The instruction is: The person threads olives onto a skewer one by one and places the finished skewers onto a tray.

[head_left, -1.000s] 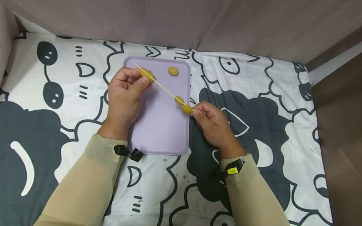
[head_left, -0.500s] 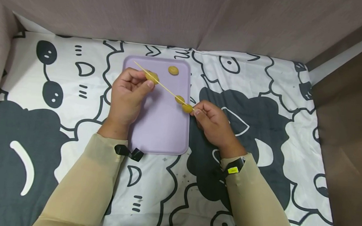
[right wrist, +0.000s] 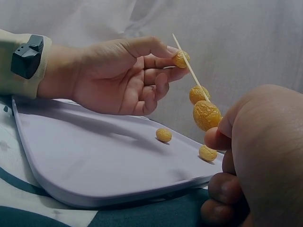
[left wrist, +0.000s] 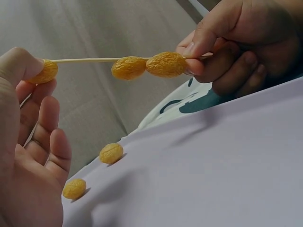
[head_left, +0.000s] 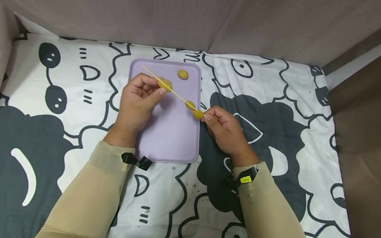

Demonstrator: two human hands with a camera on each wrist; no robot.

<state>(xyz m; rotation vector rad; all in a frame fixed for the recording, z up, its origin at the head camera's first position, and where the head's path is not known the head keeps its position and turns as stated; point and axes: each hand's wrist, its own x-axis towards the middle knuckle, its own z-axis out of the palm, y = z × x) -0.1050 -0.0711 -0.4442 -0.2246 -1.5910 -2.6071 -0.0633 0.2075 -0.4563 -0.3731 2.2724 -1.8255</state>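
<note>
Over the tray, my left hand [head_left: 139, 102] pinches a wrinkled yellow fruit [head_left: 165, 84] between thumb and fingers. The fruit is on a thin wooden skewer [head_left: 178, 95], whose far end sticks out past it to the upper left. My right hand [head_left: 225, 129] pinches the skewer's other end. Two more wrinkled yellow fruits [left wrist: 165, 65] sit side by side on the stick close to the right fingertips. A bare stretch of skewer separates them from the left hand's fruit. In both wrist views, two loose yellow fruits [right wrist: 164, 135] lie on the tray; the left hand hides one in the head view.
The lilac tray [head_left: 167, 143] has a low raised rim and lies on a black-and-white cartoon-print cloth [head_left: 291, 84]. A grey-brown fabric panel [head_left: 150, 18] rises behind, with a darker brown surface [head_left: 364, 158] at the right edge.
My left hand has slid right and slightly down along the skewer with its fruit, narrowing the gap to the other two. The right hand has stayed almost still.
</note>
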